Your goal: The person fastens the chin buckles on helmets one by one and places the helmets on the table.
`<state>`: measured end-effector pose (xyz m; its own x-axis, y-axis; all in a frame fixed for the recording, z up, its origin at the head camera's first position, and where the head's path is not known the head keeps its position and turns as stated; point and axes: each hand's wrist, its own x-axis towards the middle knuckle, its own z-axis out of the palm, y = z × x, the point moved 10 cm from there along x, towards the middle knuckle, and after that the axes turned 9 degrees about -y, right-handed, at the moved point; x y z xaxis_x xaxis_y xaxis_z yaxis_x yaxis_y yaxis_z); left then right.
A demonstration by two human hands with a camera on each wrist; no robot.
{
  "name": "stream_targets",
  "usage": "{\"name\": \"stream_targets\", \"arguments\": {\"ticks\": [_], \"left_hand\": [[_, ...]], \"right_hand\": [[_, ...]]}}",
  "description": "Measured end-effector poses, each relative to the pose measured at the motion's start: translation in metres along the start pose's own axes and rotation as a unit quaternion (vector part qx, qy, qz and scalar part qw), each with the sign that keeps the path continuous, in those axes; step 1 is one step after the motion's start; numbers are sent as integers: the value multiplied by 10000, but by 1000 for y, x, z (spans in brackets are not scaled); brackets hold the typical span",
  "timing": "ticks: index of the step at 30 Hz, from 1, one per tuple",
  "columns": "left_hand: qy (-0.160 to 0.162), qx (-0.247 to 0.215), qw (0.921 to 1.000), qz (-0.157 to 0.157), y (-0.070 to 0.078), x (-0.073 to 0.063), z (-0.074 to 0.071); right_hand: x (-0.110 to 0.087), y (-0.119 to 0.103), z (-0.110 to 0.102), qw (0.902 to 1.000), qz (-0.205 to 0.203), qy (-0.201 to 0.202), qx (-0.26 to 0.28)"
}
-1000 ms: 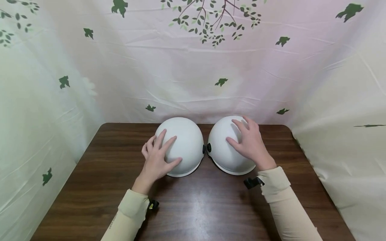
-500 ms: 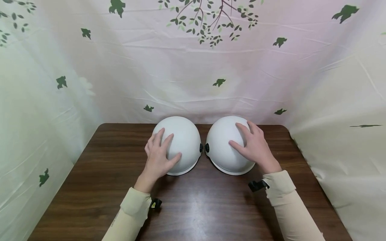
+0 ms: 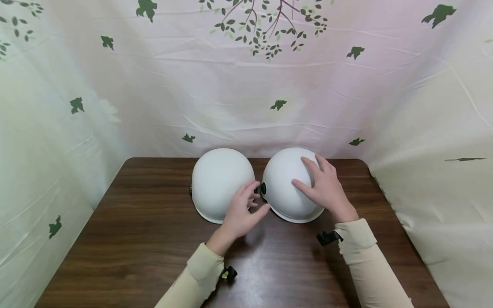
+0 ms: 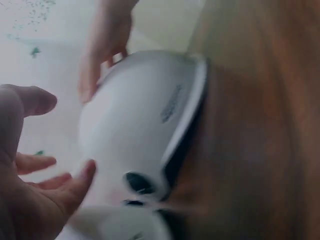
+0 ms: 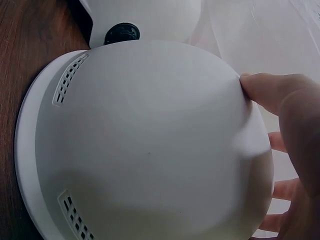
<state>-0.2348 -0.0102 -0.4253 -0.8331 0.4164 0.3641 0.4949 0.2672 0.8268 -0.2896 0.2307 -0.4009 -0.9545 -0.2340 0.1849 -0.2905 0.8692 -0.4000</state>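
Two white safety helmets lie dome up, side by side. The left helmet (image 3: 217,175) has my left hand (image 3: 242,210) in front of its right side, fingers loosely bent and thumb pointing at the gap between the helmets. Nothing is held in that hand; the left wrist view shows its fingers (image 4: 82,185) spread apart in the air. On the right helmet (image 3: 283,171) rests my right hand (image 3: 325,186), thumb and fingertips spread over the dome's right side. Slotted vents show on this helmet in the right wrist view. A black round knob (image 3: 263,188) sits on its left side.
The helmets stand near the back edge of a dark brown wooden table (image 3: 146,239). A pale cloth (image 3: 239,94) printed with leaves and birds hangs right behind it, with more cloth along both sides. Each sleeve cuff carries a small black device (image 3: 327,237).
My left hand has come off the left helmet's dome and moved right, toward the gap between the helmets. My right hand has shifted slightly across the right helmet; both helmets stay in place.
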Motion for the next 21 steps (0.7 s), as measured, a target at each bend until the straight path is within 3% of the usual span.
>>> {"name": "stream_targets", "arguments": {"ticks": [3,8,12,21], "left_hand": [[-545,-268,9946,-842,-23,2,29],[-1009,-517,9810,-1574,-47,1,63],[-859,-746,9802,-1622,-54,4,71],[-306,-1334,9798,-1461,-58,3,73]], "right_hand": [[-1,1,0,10000,18,33,-20],[-1,0,-2,10000,25,35,-21],[-1,-1,-3,10000,13,33,-56],[-4,1,-1,9999,91,122,-82]]}}
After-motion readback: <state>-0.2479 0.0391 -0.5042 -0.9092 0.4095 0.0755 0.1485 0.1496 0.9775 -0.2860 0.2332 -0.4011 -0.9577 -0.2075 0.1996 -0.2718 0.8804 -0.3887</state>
